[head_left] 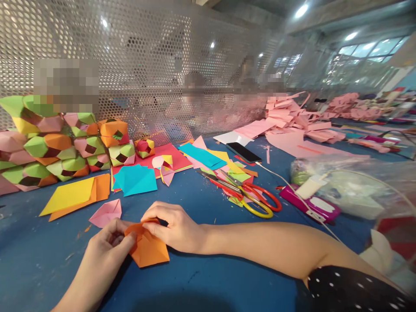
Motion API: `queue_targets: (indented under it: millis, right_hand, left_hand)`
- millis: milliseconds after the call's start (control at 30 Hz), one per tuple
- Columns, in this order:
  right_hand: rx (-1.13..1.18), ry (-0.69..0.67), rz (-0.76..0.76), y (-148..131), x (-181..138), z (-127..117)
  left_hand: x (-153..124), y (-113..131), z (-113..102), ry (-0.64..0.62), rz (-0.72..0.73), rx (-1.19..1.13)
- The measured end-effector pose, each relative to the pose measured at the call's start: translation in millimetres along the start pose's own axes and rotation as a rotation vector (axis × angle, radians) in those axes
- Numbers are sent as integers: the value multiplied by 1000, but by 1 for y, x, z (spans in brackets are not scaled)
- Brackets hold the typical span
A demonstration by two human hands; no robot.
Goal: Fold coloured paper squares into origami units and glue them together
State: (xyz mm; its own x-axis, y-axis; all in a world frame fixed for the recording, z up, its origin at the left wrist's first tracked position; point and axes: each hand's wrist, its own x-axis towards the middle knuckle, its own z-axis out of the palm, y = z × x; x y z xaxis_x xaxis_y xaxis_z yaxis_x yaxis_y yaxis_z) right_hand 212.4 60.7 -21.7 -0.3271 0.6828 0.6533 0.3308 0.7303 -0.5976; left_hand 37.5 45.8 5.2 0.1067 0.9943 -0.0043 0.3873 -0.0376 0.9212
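An orange folded paper piece (150,250) lies on the blue table (208,286) close to me. My left hand (107,249) pinches its left edge with curled fingers. From the right, my right hand (172,225) presses its fingertips down on the paper's top edge. A pink folded paper piece (105,213) rests just beyond my left hand, untouched.
Stacked multicolour folded paper cubes (65,147) stand at the far left. Loose coloured sheets (134,180), two pairs of scissors (251,197), a black phone (243,152) with a white cable, a pink device (312,203), a plastic bag (354,186) and pink paper heaps (292,121) lie beyond. A perforated metal screen (146,56) backs the table.
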Motion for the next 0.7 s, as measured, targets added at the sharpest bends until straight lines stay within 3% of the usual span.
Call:
queue_targets:
  millis: [333, 700]
  right_hand:
    - [73, -59, -97, -1, -2, 1]
    - [72, -25, -108, 4, 2, -2]
  left_hand:
    - [5, -2, -5, -141, -75, -146]
    - [9, -8, -2, -155, -130, -341]
